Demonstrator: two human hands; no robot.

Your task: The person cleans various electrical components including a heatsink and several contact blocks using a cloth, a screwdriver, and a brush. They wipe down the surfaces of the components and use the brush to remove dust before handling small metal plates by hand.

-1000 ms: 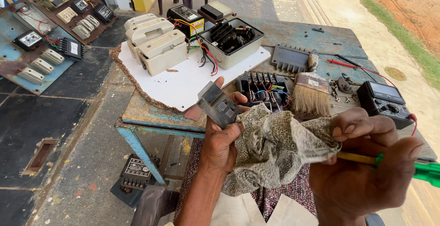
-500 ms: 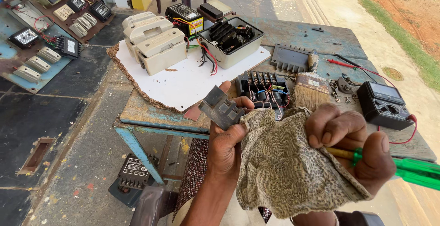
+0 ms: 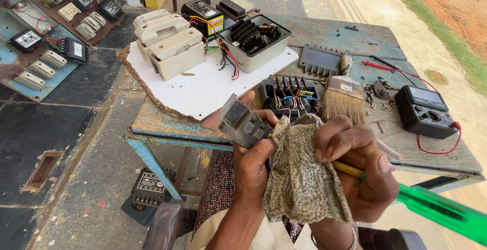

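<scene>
In the lower middle of the frame the left hand (image 3: pixel 256 161) is closed around a small grey plastic cover (image 3: pixel 242 121), with the thumb lying along its top edge; the cover is tilted and held above the near edge of the table (image 3: pixel 350 32). Just to the right, the right hand (image 3: pixel 357 166) is also closed: its fingers press a patterned beige cloth (image 3: pixel 299 179) against the cover, and the same hand grips a screwdriver with a green handle (image 3: pixel 441 212), which points to the lower right corner of the frame. The cloth hangs down between both hands.

On the table, in the upper middle, an open beige box (image 3: pixel 253 42) holds black terminal parts, and red, yellow and black wires come out of it on its left side. It stands on a white board (image 3: pixel 203 85), beside two closed beige switch boxes (image 3: pixel 167 39). To the right of the hands lie a black terminal block (image 3: pixel 289 93) with coloured wires, a paint brush (image 3: pixel 345 95) and a dark ribbed cover plate (image 3: pixel 322 60). At the right edge of the table lies a black multimeter (image 3: pixel 425 110) with a red lead. In the upper left corner of the frame a blue board (image 3: pixel 30 57) carries more meters and switches. On the floor under the table lies a black meter (image 3: pixel 149 189).
</scene>
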